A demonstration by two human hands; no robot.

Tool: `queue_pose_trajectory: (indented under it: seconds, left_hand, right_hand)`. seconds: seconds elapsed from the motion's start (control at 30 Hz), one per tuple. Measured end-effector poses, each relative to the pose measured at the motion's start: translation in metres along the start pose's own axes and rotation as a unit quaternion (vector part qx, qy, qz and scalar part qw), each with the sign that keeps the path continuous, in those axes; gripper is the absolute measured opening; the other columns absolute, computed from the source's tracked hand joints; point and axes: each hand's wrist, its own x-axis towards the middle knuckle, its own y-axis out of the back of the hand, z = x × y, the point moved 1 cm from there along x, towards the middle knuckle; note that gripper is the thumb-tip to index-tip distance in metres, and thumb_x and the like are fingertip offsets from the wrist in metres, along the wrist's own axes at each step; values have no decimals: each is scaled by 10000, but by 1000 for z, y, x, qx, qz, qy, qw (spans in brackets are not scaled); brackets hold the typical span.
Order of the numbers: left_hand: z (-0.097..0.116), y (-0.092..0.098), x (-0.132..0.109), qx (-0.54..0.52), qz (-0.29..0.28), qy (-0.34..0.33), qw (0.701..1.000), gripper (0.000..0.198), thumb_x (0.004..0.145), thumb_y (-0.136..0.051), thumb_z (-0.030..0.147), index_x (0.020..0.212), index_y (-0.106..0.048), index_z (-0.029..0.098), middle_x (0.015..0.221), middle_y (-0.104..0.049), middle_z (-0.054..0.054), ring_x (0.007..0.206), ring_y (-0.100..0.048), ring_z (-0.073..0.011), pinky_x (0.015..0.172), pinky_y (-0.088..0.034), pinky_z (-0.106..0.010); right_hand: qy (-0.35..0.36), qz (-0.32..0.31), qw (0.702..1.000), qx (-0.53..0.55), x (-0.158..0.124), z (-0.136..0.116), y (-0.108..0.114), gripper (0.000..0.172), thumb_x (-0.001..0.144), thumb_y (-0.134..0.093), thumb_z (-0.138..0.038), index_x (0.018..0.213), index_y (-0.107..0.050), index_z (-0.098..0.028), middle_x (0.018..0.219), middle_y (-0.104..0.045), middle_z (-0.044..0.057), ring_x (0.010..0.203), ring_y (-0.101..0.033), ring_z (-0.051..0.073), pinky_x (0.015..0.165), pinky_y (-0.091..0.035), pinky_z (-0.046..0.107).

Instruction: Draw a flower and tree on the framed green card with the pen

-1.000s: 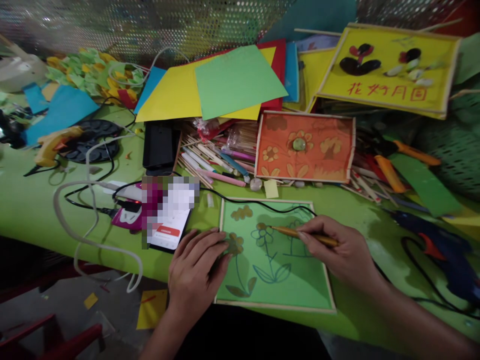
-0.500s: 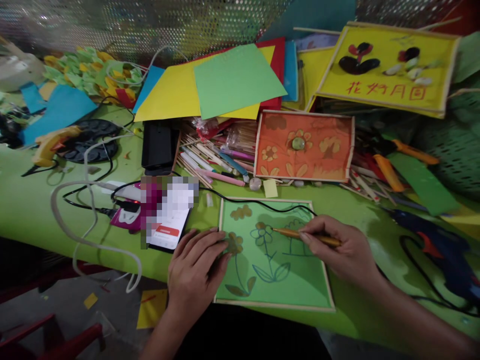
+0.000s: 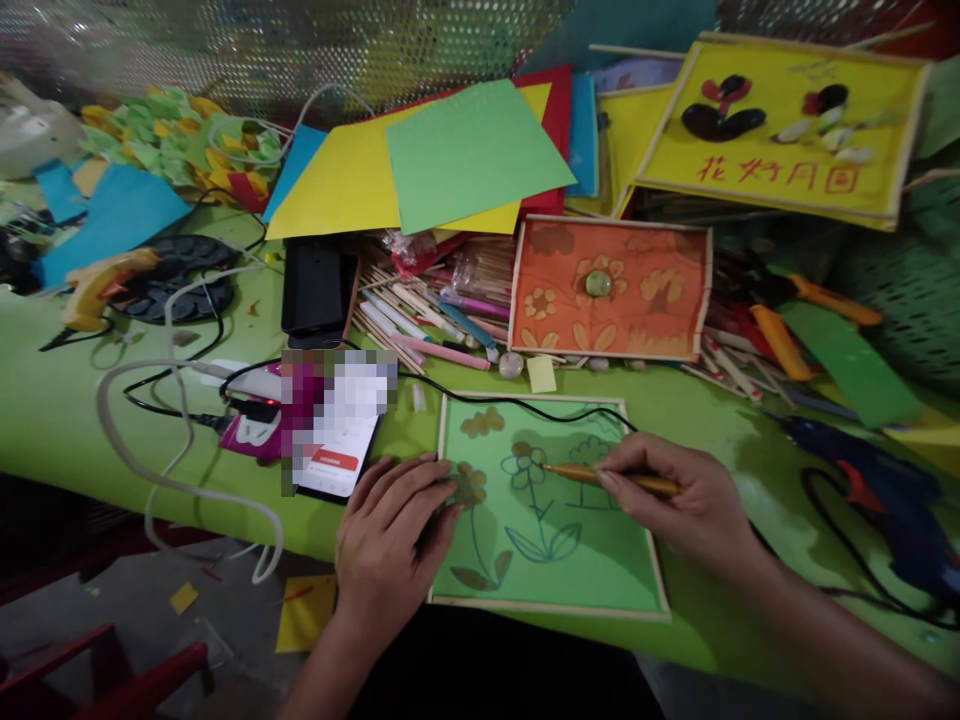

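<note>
From the head camera, the right hand [image 3: 686, 505] lies low over the table [image 3: 60, 420], fingers pinched around one pen [image 3: 611, 477] whose tip touches a flower drawn on the green card [image 3: 592, 570]. The left hand [image 3: 390, 545] rests flat on the card's left edge, fingers loosely apart and holding nothing. There are three framed pictures: this card, an orange one [image 3: 645, 300] and a yellow one [image 3: 780, 130]. There are two glue guns, one yellow [image 3: 101, 285] and one blue [image 3: 877, 490]. A phone [image 3: 337, 455] lies just beside the left hand, and a black cable [image 3: 525, 408] crosses the card's top edge.

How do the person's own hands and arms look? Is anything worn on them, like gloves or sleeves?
Both are bare. The left hand and the right hand have no gloves, and I see no rings. The left forearm and the right forearm show no sleeve, watch or bracelet up to the picture's edge. The light is dim; small marks could be missed.
</note>
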Motion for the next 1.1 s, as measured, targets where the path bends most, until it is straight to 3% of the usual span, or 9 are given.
queue_pose_trajectory:
  seconds: [0.53,1.1]
  left_hand:
    - [-1,0,-1,2,1,0,1000,186,910,-680,128,1061,-696,236,1150,-767,-31,1099,-710,-222,1054,-491,-456]
    - [-1,0,1,4,0,-3,1000,181,912,-676,129,1062,-692,228,1143,-770,-28,1096,-713,-216,1056,-487,-444]
  right_hand:
    - [-11,49,999,-7,2,1,0,84,853,-662,-255,780,-689,-222,675,-678,6,571,-606,148,542,-489,252]
    - [2,-1,1000,1,1,0,0,133,881,-670,-291,780,-690,-207,678,-674,16,585,-610,154,543,-495,253]
